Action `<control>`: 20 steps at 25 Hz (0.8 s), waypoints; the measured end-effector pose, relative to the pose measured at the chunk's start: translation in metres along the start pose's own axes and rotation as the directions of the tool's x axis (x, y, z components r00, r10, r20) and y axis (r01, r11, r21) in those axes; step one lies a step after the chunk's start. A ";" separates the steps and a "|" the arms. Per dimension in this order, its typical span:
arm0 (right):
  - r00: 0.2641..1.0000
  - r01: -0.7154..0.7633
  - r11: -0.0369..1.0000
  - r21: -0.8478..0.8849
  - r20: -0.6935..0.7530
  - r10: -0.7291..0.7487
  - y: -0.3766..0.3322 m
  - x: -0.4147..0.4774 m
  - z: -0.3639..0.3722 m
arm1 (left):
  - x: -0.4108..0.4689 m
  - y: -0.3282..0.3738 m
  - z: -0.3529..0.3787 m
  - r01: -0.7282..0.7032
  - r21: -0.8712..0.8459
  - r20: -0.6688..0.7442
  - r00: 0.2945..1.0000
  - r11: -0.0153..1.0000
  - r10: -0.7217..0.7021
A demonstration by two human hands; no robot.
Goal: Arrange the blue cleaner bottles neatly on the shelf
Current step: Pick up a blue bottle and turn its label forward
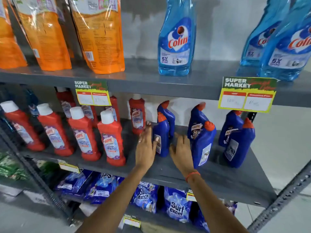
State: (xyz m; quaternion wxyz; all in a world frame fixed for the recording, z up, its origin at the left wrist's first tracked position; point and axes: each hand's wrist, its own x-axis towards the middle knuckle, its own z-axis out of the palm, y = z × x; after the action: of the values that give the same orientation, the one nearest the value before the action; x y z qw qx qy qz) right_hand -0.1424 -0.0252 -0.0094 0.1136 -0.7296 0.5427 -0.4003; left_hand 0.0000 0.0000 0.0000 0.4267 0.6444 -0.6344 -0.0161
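Several dark blue cleaner bottles with orange-red caps stand in pairs on the right half of the grey middle shelf (218, 179). My left hand (145, 146) lies against the left side of the front-left blue bottle (162, 132), thumb across its label. Behind it stands another blue bottle (167, 113). My right hand (180, 150) is open with spread fingers, in the gap between that bottle and the middle front blue bottle (204, 145). A further pair of blue bottles (239, 143) stands at the right end.
Red cleaner bottles (111, 137) with white caps fill the shelf's left half. Light blue glass-cleaner bottles (176, 41) and orange pouches (99, 34) sit on the shelf above. Price tags (247, 95) hang from its edge. Detergent packs (176, 209) lie below.
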 end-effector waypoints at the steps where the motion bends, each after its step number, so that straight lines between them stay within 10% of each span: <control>1: 0.996 -0.047 0.999 -0.027 0.080 0.049 0.007 0.004 0.013 | 0.006 -0.010 0.007 0.093 -0.095 0.074 0.993 0.991 -0.087; 6: 0.878 -0.246 0.969 -0.026 0.417 0.234 0.019 0.020 0.047 | 0.036 -0.039 0.025 0.302 -0.351 0.338 0.924 0.886 -0.180; 20: 0.850 -0.397 0.892 0.217 0.453 0.269 0.026 0.028 0.052 | 0.057 -0.069 0.043 0.430 -0.528 0.465 0.868 0.733 -0.173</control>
State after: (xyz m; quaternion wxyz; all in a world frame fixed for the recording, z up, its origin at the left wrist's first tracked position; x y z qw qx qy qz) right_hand -0.1211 -0.0745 -0.0462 0.4037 -0.6644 0.5583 -0.2898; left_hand 0.0423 -0.0814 -0.0365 0.4709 0.5491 -0.5490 -0.4187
